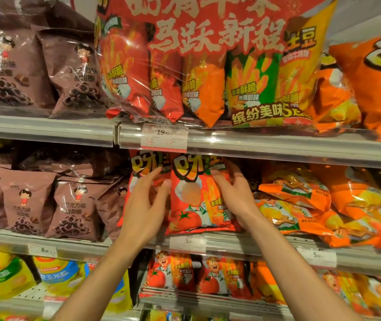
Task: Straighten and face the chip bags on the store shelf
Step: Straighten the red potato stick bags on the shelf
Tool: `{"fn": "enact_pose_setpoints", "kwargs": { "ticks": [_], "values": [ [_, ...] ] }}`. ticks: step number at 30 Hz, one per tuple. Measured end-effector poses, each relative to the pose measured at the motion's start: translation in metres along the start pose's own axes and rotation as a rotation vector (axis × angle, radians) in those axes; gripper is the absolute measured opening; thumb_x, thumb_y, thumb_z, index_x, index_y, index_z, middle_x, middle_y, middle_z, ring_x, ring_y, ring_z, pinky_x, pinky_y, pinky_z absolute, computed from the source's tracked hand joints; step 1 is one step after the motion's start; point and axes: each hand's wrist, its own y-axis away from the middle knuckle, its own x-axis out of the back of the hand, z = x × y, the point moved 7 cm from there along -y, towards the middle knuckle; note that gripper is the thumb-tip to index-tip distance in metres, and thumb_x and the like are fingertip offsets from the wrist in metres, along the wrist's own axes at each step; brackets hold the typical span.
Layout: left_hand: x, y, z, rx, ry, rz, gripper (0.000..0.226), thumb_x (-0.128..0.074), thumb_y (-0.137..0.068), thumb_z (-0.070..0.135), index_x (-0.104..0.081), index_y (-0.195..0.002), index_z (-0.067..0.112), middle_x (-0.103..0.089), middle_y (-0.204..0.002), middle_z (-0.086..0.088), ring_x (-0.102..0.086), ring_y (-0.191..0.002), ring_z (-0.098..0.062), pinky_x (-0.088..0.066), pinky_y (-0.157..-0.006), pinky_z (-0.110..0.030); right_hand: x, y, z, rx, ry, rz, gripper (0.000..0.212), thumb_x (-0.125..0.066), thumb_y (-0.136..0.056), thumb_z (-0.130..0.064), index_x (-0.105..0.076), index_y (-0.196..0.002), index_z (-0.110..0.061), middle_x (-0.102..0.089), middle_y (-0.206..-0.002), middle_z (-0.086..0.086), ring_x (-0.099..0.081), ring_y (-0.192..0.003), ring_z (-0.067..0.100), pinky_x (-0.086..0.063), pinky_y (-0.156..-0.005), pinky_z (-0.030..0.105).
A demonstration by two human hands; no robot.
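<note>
Red tomato bag (196, 200) stands upright at the front edge of the middle shelf (277, 249), face out, right above a price tag (187, 242). I see my right hand (233, 193) gripping its right edge, thumb across the front and fingers curled behind. My left hand (146, 202) sits on the second red bag (142, 172) just to the left, fingers spread and relaxed, fingertips touching the foil, not closed on it. That second bag stands partly behind the first one's left edge, its lower part hidden by my hand. Left of these, on the same shelf, brown bags (71, 205) stand in a row, a bit slumped. To the right, orange bags (300, 200) lie tilted and stacked over one another, spilling toward the front edge. On the top shelf (45, 128) a big multipack (208, 72) leans out over the rail, its bottom hanging above a 19.90 tag (164, 137); more brown bags sit to its left, orange ones to its right. Below, on the bottom shelf, more tomato bags (198, 276) stand facing out, with yellow bags (4, 274) toward the left edge.
</note>
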Motion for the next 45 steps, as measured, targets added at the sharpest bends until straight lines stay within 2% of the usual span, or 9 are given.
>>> {"fn": "enact_pose_setpoints", "kwargs": {
  "ticks": [2,7,15,21,27,33,37,40,45],
  "values": [
    [0.014,-0.002,-0.004,-0.103,-0.149,0.095,0.042,-0.054,-0.098,0.045,-0.056,-0.137,0.031,-0.055,-0.127,0.01,-0.048,-0.119,-0.003,-0.039,-0.1,-0.026,0.0,-0.004,-0.004,0.007,0.036,0.021,0.055,-0.054,-0.098,-0.047,-0.037,-0.148,-0.032,-0.064,-0.112,-0.002,-0.059,-0.1,0.016,-0.05,-0.087,0.031],
    [0.014,-0.004,-0.023,-0.187,-0.381,0.101,0.053,-0.051,-0.094,0.045,-0.055,-0.141,0.022,-0.035,-0.153,-0.012,-0.03,-0.143,-0.03,-0.032,-0.113,-0.046,-0.009,0.003,-0.004,0.136,0.47,0.171,0.06,-0.041,-0.104,-0.042,-0.024,-0.157,-0.018,-0.033,-0.157,0.016,-0.032,-0.143,0.034,-0.029,-0.116,0.041],
    [-0.006,0.003,-0.048,-0.221,-0.368,-0.018,0.063,-0.057,-0.093,0.044,-0.04,-0.152,0.027,0.001,-0.169,-0.004,-0.006,-0.155,-0.024,-0.024,-0.12,-0.052,-0.038,0.052,0.013,0.217,0.696,-0.048,0.091,-0.023,-0.086,-0.084,0.017,-0.155,-0.038,0.022,-0.165,-0.001,0.024,-0.151,0.016,0.007,-0.124,0.046],
    [-0.01,-0.005,-0.055,-0.163,-0.387,-0.064,0.064,-0.054,-0.093,0.049,-0.037,-0.152,0.029,0.0,-0.169,-0.003,-0.011,-0.154,-0.026,-0.026,-0.118,-0.052,-0.04,0.033,0.018,0.272,0.767,0.041,0.084,-0.023,-0.092,-0.078,-0.008,-0.155,-0.025,-0.012,-0.162,0.007,-0.002,-0.153,0.026,-0.005,-0.124,0.049],
    [0.004,-0.001,-0.049,-0.217,-0.452,-0.05,0.061,-0.054,-0.093,0.05,-0.045,-0.148,0.027,-0.017,-0.166,-0.007,-0.011,-0.154,-0.027,-0.021,-0.12,-0.053,-0.037,0.036,0.014,0.307,0.777,0.04,0.085,-0.024,-0.093,-0.078,-0.008,-0.158,-0.026,-0.008,-0.166,0.004,0.001,-0.154,0.021,-0.001,-0.125,0.046],
    [0.029,0.019,-0.018,-0.251,-0.262,0.045,0.036,-0.062,-0.093,0.029,-0.06,-0.128,0.02,-0.058,-0.127,0.005,-0.054,-0.116,-0.01,-0.045,-0.099,-0.036,-0.015,0.07,0.01,0.265,0.529,0.057,0.058,-0.047,-0.099,-0.056,-0.036,-0.152,-0.035,-0.02,-0.164,-0.013,-0.011,-0.151,0.006,-0.014,-0.123,0.034],
    [0.017,0.041,-0.025,-0.015,-0.01,-0.114,0.029,-0.064,-0.096,0.026,-0.059,-0.125,0.03,-0.067,-0.099,0.018,-0.064,-0.091,-0.006,-0.051,-0.08,-0.022,0.005,0.104,0.028,0.147,0.319,0.096,0.032,-0.059,-0.097,-0.036,-0.054,-0.129,-0.037,-0.063,-0.118,-0.019,-0.058,-0.11,0.003,-0.048,-0.093,0.023],
    [0.004,0.063,-0.026,0.018,0.116,-0.171,0.025,-0.062,-0.098,0.019,-0.061,-0.123,0.024,-0.07,-0.095,0.011,-0.066,-0.087,-0.009,-0.05,-0.074,-0.015,0.026,0.135,0.051,0.032,0.188,0.125,0.025,-0.062,-0.097,-0.021,-0.059,-0.119,-0.032,-0.069,-0.089,-0.007,-0.062,-0.077,0.009,-0.047,-0.065,0.014],
    [-0.025,0.097,-0.032,0.18,0.214,-0.223,0.023,-0.065,-0.095,0.032,-0.063,-0.117,0.033,-0.073,-0.096,0.008,-0.069,-0.086,-0.006,-0.052,-0.073,-0.029,0.074,0.175,0.091,-0.117,0.171,0.192,0.031,-0.059,-0.092,-0.042,-0.062,-0.117,-0.026,-0.07,-0.086,0.003,-0.064,-0.079,0.008,-0.049,-0.069,0.024]
  ]
}}
